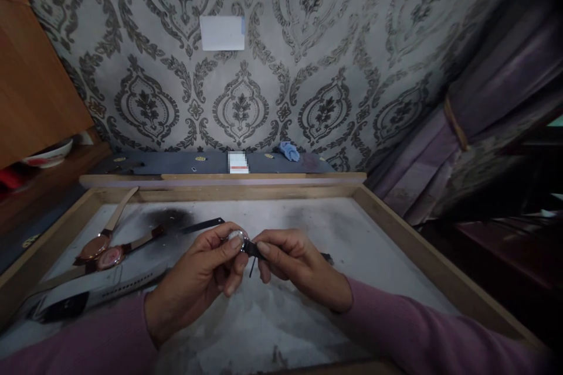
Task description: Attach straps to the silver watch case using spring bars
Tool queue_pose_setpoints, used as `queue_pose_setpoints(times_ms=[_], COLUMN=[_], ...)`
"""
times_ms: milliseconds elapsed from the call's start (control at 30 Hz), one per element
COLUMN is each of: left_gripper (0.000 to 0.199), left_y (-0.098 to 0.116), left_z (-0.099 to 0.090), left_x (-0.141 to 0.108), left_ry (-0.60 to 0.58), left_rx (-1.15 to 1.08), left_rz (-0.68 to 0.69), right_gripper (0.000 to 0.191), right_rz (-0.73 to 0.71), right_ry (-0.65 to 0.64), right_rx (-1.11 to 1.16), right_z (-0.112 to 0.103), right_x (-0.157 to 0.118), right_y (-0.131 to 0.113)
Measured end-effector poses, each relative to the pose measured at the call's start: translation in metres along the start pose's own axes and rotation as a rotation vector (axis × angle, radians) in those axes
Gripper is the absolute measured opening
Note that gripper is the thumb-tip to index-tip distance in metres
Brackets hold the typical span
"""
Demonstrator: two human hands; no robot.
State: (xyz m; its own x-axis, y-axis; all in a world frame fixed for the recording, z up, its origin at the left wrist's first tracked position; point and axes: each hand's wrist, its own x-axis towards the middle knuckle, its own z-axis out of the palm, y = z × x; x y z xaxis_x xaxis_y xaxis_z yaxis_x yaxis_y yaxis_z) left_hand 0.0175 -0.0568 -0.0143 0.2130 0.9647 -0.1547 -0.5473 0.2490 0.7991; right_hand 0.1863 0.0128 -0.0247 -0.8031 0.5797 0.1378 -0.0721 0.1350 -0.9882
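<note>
Between thumb and fingers, my left hand [200,272] grips the round silver case of a wristwatch [236,239], its face partly covered by the thumb. My right hand [299,261] pinches the black watch strap [254,249] beside the case. A thin dark rod [252,268] points down between the hands; which hand holds it, I cannot tell. Beyond my left hand lies a flat black strip [204,224] with a small hole near its end. A dark piece [328,258] shows behind my right hand, mostly hidden.
A wooden-rimmed tray [264,190] with a white, smudged bottom lies under my hands. On its left are a large brown watch [94,246], a pinkish watch [109,256] and a light-strapped watch [127,281]. A blue cloth [289,151] and a small box [238,162] stand behind.
</note>
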Motion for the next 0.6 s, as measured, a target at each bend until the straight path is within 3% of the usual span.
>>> queue_pose_setpoints(times_ms=[600], left_gripper=[0.019], left_y=[-0.0034], left_z=[0.0002], left_x=[0.0019], left_ry=[-0.025], left_rx=[-0.066], left_rz=[0.013], right_gripper=[0.034], right_rz=[-0.080], right_ry=[0.046], right_rx=[-0.114], right_z=[0.0015], right_x=[0.0001], right_y=[-0.0034])
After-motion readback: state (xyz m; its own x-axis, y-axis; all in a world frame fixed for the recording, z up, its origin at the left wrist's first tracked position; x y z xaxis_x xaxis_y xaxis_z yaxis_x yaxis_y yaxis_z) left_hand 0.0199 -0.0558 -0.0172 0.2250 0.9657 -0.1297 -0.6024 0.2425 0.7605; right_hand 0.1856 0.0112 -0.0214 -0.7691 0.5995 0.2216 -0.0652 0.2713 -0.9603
